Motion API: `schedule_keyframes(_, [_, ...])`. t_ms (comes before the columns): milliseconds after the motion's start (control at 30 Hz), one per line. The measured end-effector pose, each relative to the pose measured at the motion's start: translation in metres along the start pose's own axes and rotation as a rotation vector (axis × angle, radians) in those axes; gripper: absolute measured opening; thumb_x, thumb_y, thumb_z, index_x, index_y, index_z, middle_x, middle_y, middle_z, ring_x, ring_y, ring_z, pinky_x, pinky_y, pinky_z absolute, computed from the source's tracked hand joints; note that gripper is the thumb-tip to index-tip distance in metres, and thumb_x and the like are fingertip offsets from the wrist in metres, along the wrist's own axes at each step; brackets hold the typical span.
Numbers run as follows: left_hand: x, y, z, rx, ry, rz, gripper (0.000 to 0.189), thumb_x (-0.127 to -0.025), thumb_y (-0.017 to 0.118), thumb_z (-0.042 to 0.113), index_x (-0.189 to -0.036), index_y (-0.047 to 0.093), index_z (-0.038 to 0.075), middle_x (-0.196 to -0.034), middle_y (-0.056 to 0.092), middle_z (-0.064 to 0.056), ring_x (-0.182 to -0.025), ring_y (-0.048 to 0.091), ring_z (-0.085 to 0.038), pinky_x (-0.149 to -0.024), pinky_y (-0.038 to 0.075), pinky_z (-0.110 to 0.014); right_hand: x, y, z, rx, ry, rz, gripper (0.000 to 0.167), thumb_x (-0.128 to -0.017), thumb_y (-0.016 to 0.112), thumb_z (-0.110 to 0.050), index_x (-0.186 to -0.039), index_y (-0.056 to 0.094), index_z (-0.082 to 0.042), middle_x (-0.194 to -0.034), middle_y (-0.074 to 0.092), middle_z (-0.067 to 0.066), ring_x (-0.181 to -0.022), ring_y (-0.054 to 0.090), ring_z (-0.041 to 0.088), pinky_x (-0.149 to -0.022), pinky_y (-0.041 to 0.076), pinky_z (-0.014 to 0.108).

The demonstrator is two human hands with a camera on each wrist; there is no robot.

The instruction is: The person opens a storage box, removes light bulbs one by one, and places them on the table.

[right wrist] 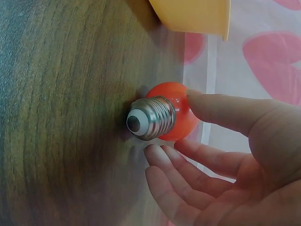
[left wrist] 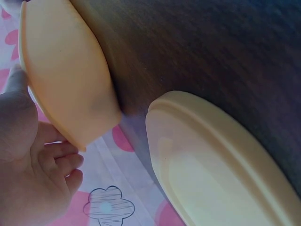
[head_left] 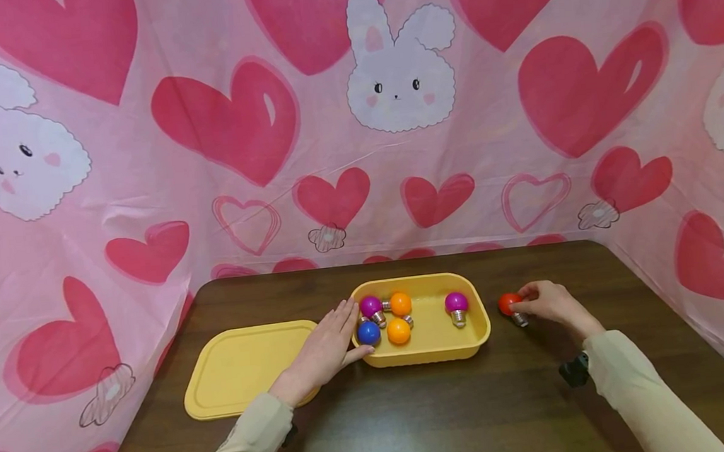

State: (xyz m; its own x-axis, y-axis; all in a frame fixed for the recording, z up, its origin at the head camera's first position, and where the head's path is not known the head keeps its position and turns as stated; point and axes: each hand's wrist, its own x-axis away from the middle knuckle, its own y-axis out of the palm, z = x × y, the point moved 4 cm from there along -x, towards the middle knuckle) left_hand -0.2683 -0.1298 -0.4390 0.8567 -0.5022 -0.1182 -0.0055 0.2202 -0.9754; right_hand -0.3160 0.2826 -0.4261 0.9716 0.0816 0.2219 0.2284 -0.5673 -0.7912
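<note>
My left hand (head_left: 327, 346) rests on the left rim of a yellow plastic box (head_left: 436, 355), its fingers nearly straight; in the left wrist view the thumb and fingertips touch the rim. Inside the box lie several small light bulbs: a blue bulb (head_left: 368, 332), a purple bulb (head_left: 371, 306) and two orange ones at the left, with another purple bulb (head_left: 456, 304) apart at the right. To the right of the box, my right hand (head_left: 550, 303) pinches a red light bulb (right wrist: 181, 113) by its globe between thumb and index finger. Its metal screw base points toward the table's front.
A yellow lid (head_left: 246, 370) lies flat on the dark wooden table (head_left: 428, 419), left of the box and partly behind my left forearm. Pink cloth (head_left: 324, 144) with hearts and rabbits hangs around the table's back and sides.
</note>
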Motion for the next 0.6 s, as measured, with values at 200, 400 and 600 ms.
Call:
schedule_keyframes(200, [0.0006, -0.0002, 0.0001, -0.003, 0.013, 0.014, 0.082, -0.095, 0.054, 0.056, -0.154, 0.032, 0.002, -0.163, 0.03, -0.016, -0.151, 0.03, -0.033, -0.124, 0.027, -0.046, -0.0008, -0.0003, 0.0005, 0.013, -0.026, 0.005, 0.058, -0.09, 0.071, -0.034, -0.122, 0.056, 0.012, -0.113, 0.064, 0.028, -0.095, 0.061, 0.033, -0.09, 0.055, 0.051])
schedule_keyframes(400, [0.0007, 0.0, -0.0005, -0.002, 0.012, 0.017, 0.083, -0.095, 0.054, 0.056, -0.154, 0.032, 0.002, -0.163, 0.03, -0.016, -0.151, 0.03, -0.033, -0.124, 0.027, -0.046, 0.0005, -0.0012, 0.0001, -0.001, -0.068, 0.01, 0.053, -0.09, 0.072, -0.03, -0.119, 0.059, 0.012, -0.106, 0.067, 0.024, -0.089, 0.062, 0.027, -0.083, 0.057, 0.044])
schedule_keyframes(600, [-0.0001, 0.0004, -0.0007, -0.002, 0.013, 0.02, 0.082, -0.095, 0.055, 0.055, -0.154, 0.032, 0.002, -0.163, 0.03, -0.016, -0.151, 0.03, -0.033, -0.124, 0.028, -0.046, 0.0042, -0.0041, -0.0019, -0.001, -0.064, 0.018, 0.055, -0.09, 0.071, -0.033, -0.12, 0.059, 0.011, -0.11, 0.066, 0.026, -0.095, 0.061, 0.031, -0.088, 0.055, 0.05])
